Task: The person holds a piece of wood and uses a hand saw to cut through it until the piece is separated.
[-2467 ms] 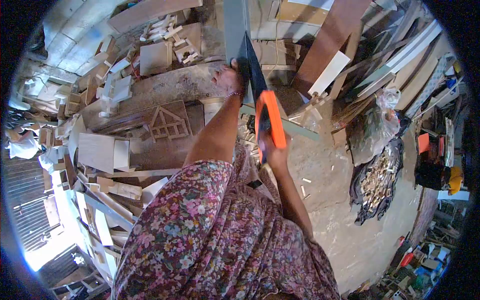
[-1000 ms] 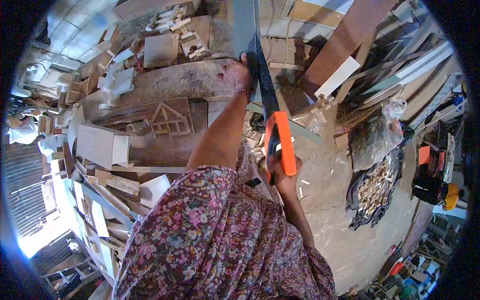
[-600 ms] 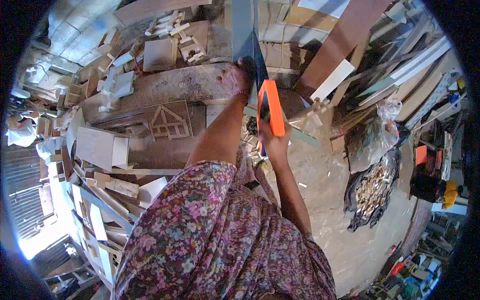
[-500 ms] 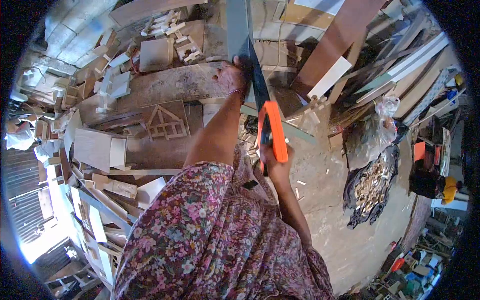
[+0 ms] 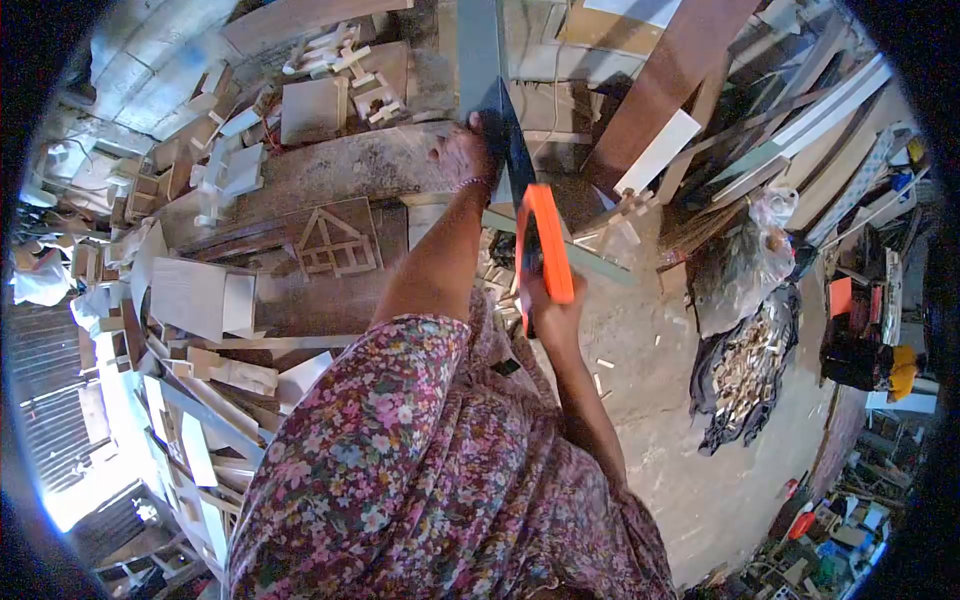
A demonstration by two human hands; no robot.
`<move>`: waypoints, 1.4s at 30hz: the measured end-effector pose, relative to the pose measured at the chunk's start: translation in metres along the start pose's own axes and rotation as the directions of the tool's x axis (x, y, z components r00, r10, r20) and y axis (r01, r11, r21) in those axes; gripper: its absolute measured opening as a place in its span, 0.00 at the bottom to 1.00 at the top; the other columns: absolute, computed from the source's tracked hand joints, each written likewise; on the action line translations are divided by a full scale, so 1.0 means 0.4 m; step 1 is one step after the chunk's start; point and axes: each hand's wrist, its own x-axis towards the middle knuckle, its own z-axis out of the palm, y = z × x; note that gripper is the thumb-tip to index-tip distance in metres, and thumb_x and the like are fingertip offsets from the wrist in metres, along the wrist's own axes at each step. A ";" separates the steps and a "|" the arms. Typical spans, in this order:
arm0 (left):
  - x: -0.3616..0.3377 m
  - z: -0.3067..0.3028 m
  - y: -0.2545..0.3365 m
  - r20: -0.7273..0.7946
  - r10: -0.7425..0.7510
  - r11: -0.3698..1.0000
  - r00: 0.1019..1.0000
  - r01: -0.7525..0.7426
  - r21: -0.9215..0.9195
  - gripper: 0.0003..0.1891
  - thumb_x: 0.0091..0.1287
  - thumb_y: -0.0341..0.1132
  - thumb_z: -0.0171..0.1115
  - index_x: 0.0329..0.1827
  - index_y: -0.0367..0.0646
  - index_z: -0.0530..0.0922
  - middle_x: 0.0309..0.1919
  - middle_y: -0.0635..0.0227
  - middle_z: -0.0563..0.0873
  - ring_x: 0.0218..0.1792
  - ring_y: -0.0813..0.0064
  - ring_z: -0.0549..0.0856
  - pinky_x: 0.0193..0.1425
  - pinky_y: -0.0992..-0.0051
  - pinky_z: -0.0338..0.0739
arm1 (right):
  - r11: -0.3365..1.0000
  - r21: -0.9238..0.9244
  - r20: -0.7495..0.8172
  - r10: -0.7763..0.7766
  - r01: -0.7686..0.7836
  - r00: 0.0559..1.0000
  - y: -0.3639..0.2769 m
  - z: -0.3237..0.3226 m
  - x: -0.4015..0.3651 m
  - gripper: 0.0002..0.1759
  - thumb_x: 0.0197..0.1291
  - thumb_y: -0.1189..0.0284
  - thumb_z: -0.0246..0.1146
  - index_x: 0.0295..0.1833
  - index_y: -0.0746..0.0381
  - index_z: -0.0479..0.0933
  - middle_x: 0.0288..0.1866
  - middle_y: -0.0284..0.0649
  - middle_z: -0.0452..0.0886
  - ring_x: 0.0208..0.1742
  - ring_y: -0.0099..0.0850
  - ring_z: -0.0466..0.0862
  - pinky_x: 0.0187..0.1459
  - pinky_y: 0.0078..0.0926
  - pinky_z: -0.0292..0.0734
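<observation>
Firmly held handsaw [image 5: 541, 238] against a grey board [image 5: 477, 55].
Right hand [image 5: 553, 316] clenched on the orange handle; left hand [image 5: 461, 153] grasps the board at the workbench [image 5: 340, 172] edge.

Grey board [image 5: 476, 50] runs out of frame at 12 o'clock, its far end unseen. Where the left hand [image 5: 462, 152] meets it, the fingertips cannot be made out. The teeth of the saw [image 5: 545, 240] are too fine to see, and its orange grip hides part of the right hand [image 5: 556, 312]. A floral dress [image 5: 420, 470] covers the floor [image 5: 680, 440] at 6 o'clock. Bright clutter [image 5: 830, 540] at 4 o'clock is too small to identify.
</observation>
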 end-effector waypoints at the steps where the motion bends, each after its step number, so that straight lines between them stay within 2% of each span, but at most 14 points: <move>1: 0.002 0.005 0.002 0.003 -0.004 1.000 1.000 0.004 -0.003 0.28 0.64 0.54 0.34 0.36 0.36 0.75 0.37 0.53 0.80 0.48 0.59 0.72 0.54 0.57 0.55 | 0.997 0.071 -0.009 -0.021 0.022 1.000 0.003 -0.015 -0.032 0.06 0.44 0.76 0.60 0.23 0.66 0.69 0.16 0.32 0.69 0.19 0.21 0.67 0.21 0.21 0.62; 4: 0.006 0.014 -0.016 0.085 0.014 1.000 0.996 -0.016 0.025 0.28 0.64 0.53 0.34 0.34 0.37 0.76 0.33 0.54 0.80 0.45 0.59 0.74 0.53 0.58 0.56 | 0.993 0.073 -0.027 -0.094 0.095 0.995 0.040 0.005 -0.019 0.08 0.46 0.74 0.59 0.22 0.66 0.68 0.14 0.31 0.67 0.17 0.19 0.67 0.19 0.20 0.60; 9: 0.035 0.037 -0.017 -0.006 -0.010 1.000 1.000 0.010 -0.009 0.29 0.63 0.54 0.34 0.33 0.38 0.76 0.28 0.54 0.81 0.41 0.60 0.76 0.52 0.58 0.57 | 0.962 -0.026 0.021 -0.271 0.271 0.962 0.031 0.043 0.032 0.07 0.45 0.78 0.60 0.22 0.66 0.68 0.15 0.31 0.67 0.17 0.19 0.66 0.19 0.21 0.61; 10: 0.039 0.041 -0.025 0.023 0.023 1.000 0.999 -0.022 -0.019 0.29 0.63 0.55 0.34 0.34 0.38 0.76 0.29 0.54 0.81 0.42 0.60 0.76 0.52 0.58 0.57 | 0.989 0.054 0.054 -0.139 0.136 0.989 0.027 0.024 0.035 0.07 0.43 0.78 0.59 0.21 0.64 0.67 0.17 0.29 0.68 0.20 0.18 0.65 0.23 0.19 0.62; 14: 0.046 0.087 -0.029 0.030 0.010 0.999 0.999 -0.011 0.031 0.29 0.62 0.57 0.34 0.34 0.39 0.76 0.29 0.55 0.81 0.43 0.61 0.76 0.51 0.58 0.57 | 0.988 0.150 0.068 0.027 -0.037 0.997 0.019 -0.049 0.051 0.08 0.42 0.76 0.60 0.20 0.64 0.66 0.16 0.29 0.66 0.19 0.19 0.64 0.21 0.20 0.60; 16: 0.040 0.089 -0.029 -0.130 0.057 0.993 0.990 -0.042 0.115 0.30 0.61 0.58 0.34 0.35 0.40 0.76 0.29 0.56 0.81 0.44 0.61 0.76 0.50 0.57 0.58 | 0.988 0.152 0.061 0.005 -0.014 0.998 0.040 -0.048 0.054 0.09 0.42 0.75 0.60 0.19 0.64 0.66 0.16 0.29 0.66 0.18 0.19 0.63 0.20 0.20 0.59; 21: 0.039 0.079 -0.030 -0.155 0.126 0.983 0.980 -0.102 0.154 0.28 0.60 0.58 0.37 0.31 0.41 0.77 0.28 0.57 0.81 0.43 0.62 0.76 0.48 0.56 0.60 | 0.972 0.219 0.068 -0.101 0.084 0.993 0.114 -0.073 0.067 0.06 0.45 0.77 0.53 0.21 0.66 0.66 0.12 0.32 0.64 0.13 0.20 0.63 0.15 0.18 0.58; 27: 0.042 0.041 -0.047 -0.094 0.177 0.975 0.980 -0.161 0.155 0.25 0.60 0.55 0.42 0.27 0.42 0.76 0.26 0.60 0.81 0.40 0.61 0.77 0.48 0.54 0.59 | 0.910 0.414 0.078 0.001 -0.033 0.997 0.066 -0.046 0.037 0.07 0.45 0.74 0.54 0.23 0.66 0.65 0.13 0.31 0.63 0.13 0.19 0.63 0.16 0.18 0.58; 29: 0.037 0.037 -0.063 -0.068 0.167 0.976 0.984 -0.155 0.152 0.25 0.60 0.55 0.42 0.27 0.42 0.76 0.25 0.61 0.81 0.40 0.60 0.77 0.48 0.53 0.59 | 0.976 0.219 0.046 -0.017 0.006 0.999 0.046 -0.024 0.019 0.06 0.43 0.75 0.58 0.23 0.66 0.69 0.17 0.31 0.69 0.16 0.20 0.67 0.18 0.19 0.61; 31: 0.024 0.006 -0.048 -0.046 0.115 0.984 0.992 -0.107 0.145 0.24 0.60 0.55 0.43 0.32 0.41 0.75 0.32 0.60 0.81 0.43 0.61 0.75 0.49 0.52 0.57 | 0.963 0.105 0.015 -0.251 0.248 0.968 0.075 0.005 0.020 0.06 0.43 0.76 0.59 0.24 0.66 0.70 0.18 0.31 0.70 0.17 0.20 0.67 0.19 0.19 0.62; 35: -0.007 0.027 -0.055 -0.099 0.165 0.975 0.981 -0.147 0.165 0.24 0.59 0.55 0.44 0.38 0.40 0.72 0.41 0.59 0.77 0.49 0.63 0.71 0.51 0.52 0.56 | 0.977 0.169 0.057 -0.145 0.134 0.988 0.109 0.018 0.027 0.06 0.44 0.75 0.59 0.24 0.66 0.70 0.18 0.30 0.70 0.19 0.19 0.68 0.21 0.19 0.62; 37: -0.019 0.016 -0.045 -0.089 0.141 0.977 0.986 -0.125 0.173 0.24 0.59 0.54 0.43 0.42 0.40 0.71 0.47 0.60 0.74 0.51 0.65 0.69 0.51 0.53 0.57 | 0.940 0.051 0.028 -0.339 0.337 0.940 0.111 0.020 0.030 0.06 0.44 0.75 0.59 0.26 0.66 0.70 0.19 0.30 0.70 0.19 0.19 0.68 0.21 0.18 0.62; 41: 0.013 0.082 -0.066 -0.062 0.087 0.986 0.994 -0.077 0.149 0.23 0.60 0.54 0.44 0.41 0.41 0.71 0.44 0.60 0.76 0.49 0.65 0.70 0.50 0.56 0.58 | 0.961 0.252 0.026 -0.120 0.110 0.992 0.104 0.008 0.021 0.08 0.42 0.78 0.59 0.21 0.64 0.65 0.16 0.31 0.66 0.19 0.20 0.65 0.22 0.21 0.64; 42: 0.068 0.222 -0.131 -0.112 0.151 0.872 0.982 -0.078 0.484 0.23 0.60 0.54 0.44 0.41 0.42 0.71 0.42 0.61 0.77 0.48 0.64 0.71 0.50 0.57 0.58 | 0.963 0.201 0.023 -0.189 0.181 0.982 0.128 0.005 0.020 0.07 0.44 0.77 0.58 0.21 0.64 0.66 0.16 0.31 0.67 0.19 0.20 0.65 0.22 0.20 0.63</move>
